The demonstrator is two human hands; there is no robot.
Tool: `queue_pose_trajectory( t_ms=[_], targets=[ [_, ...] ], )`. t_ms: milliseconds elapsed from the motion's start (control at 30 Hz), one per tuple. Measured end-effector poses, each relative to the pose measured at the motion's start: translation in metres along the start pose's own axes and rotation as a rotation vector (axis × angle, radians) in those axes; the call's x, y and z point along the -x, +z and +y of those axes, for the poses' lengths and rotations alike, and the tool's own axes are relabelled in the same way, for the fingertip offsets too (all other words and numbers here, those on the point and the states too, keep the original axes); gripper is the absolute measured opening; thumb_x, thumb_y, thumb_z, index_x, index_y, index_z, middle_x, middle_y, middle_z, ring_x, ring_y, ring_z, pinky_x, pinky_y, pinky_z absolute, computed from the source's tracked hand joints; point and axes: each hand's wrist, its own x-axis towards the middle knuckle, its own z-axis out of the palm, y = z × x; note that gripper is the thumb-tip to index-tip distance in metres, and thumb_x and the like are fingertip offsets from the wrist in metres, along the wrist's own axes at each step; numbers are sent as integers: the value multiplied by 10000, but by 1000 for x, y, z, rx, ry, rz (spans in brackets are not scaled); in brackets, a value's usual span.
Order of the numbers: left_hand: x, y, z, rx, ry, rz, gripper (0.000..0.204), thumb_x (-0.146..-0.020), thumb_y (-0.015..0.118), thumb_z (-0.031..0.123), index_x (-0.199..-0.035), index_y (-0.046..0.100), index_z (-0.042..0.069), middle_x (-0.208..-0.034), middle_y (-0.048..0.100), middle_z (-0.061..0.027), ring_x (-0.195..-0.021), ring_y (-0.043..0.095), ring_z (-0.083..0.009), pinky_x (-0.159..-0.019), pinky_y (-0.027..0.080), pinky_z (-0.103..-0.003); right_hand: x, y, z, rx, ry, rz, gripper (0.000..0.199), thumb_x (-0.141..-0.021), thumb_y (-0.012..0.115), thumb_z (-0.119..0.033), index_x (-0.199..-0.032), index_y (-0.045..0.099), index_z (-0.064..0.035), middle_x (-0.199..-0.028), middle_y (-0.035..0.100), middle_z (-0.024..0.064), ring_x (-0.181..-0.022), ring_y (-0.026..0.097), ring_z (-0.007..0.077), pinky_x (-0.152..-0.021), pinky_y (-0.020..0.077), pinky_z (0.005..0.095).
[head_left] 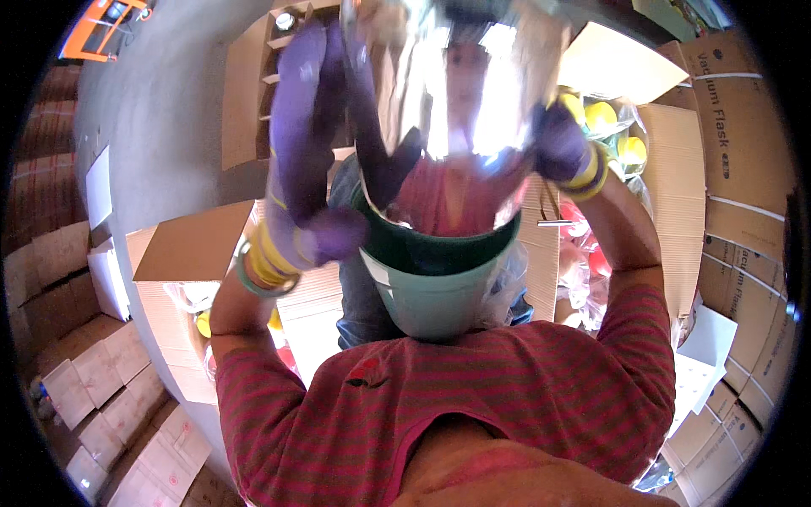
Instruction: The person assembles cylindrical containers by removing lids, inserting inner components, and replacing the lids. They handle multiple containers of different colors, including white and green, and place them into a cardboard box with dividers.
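A large silvery flask liner [460, 110], mirror-bright and rounded at its lower end, is held up close in front of me. Below it, a pale green bucket-like casing [439, 296] rests between my thighs against my shirt, its dark open top facing up. My right hand [564, 152], in a purple glove with a yellow cuff, grips the liner's right side. Along the left side stands my left hand [304, 144], gloved alike, its fingers stretched out; whether its palm touches the liner, I cannot tell. The liner mirrors this hand and my striped shirt.
To the right, an open carton [676, 169] holds yellow-topped and red things in clear plastic. Another open carton [190, 253] lies at the left, and a divided carton [245, 101] stands beyond. Stacked boxes [735, 127] line the right; more stand left. An orange frame [97, 29] is far left.
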Motion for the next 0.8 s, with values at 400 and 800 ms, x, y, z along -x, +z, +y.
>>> queue_pose_trajectory(
  t_ms=[400, 800],
  targets=[
    [66, 20, -3, -532, -231, 18, 731, -801, 652, 335, -1405, 396, 12, -1437, 368, -204, -1316, 370, -324, -1095, 307, -415, 55, -1, 5, 504, 319, -65, 995, -799, 594, -655, -1517, 231, -69, -1509, 342, 170, -1399, 321, 277, -1152, 233, 423],
    [86, 58, -3, -340, -388, -51, 1409, -534, 942, 258, -1538, -31, 86, -1457, 388, -158, -1330, 416, -292, -1090, 357, -414, 3, 84, -56, 1780, 497, -609, 704, -682, 799, -482, -1224, 612, -72, -1071, 646, 133, -1041, 597, 285, -848, 494, 387]
  ],
)
